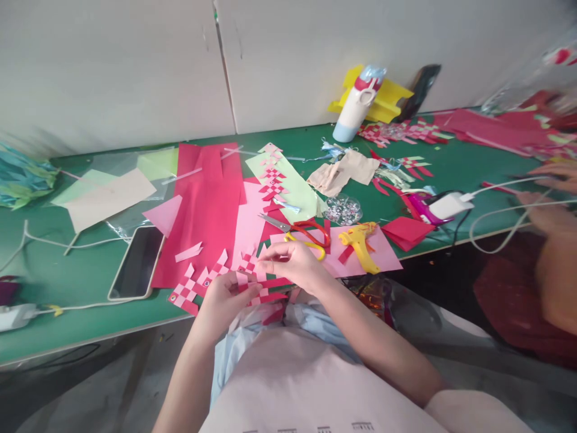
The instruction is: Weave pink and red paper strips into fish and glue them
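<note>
My left hand is closed round a woven paper fish in red and pink, with loose strips trailing to the right at the table's front edge. Just above it, my right hand has its thumb and fingertips pinched together; whatever is between them is too small to make out. Several finished-looking checkered fish lie beside my left hand, among them one woven fish with a stuck-on eye. Scissors with red and yellow handles and a yellow glue gun rest near my right hand.
Red paper sheets and a phone lie to the left. A row of woven fish lies on light green paper. Bag of eyes, bottle and white cable are to the right, near another person's hands.
</note>
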`<state>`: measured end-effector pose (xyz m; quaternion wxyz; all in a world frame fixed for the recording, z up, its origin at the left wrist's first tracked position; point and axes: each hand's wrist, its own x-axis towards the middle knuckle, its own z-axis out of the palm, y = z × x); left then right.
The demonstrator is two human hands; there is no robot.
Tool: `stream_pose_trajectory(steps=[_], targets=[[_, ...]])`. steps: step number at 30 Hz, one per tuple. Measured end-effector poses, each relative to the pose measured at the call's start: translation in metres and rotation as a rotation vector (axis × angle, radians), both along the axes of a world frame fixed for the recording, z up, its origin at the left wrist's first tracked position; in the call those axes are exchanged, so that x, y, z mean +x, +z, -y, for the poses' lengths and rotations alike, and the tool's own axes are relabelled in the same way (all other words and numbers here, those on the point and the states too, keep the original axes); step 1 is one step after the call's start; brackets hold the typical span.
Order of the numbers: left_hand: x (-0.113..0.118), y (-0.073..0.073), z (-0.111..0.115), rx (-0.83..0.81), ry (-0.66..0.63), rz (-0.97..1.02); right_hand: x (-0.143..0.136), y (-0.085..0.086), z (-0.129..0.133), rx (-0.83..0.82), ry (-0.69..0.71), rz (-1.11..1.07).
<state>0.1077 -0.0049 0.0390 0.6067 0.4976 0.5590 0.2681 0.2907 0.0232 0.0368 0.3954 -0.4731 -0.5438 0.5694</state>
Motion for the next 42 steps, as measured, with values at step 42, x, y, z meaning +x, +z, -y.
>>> stream_pose_trajectory(steps=[42], targets=[[-0.01,0.011,-0.002,0.344,0.314,0.213,0.014,0.022,0.016,0.459,-0.013,0.296]])
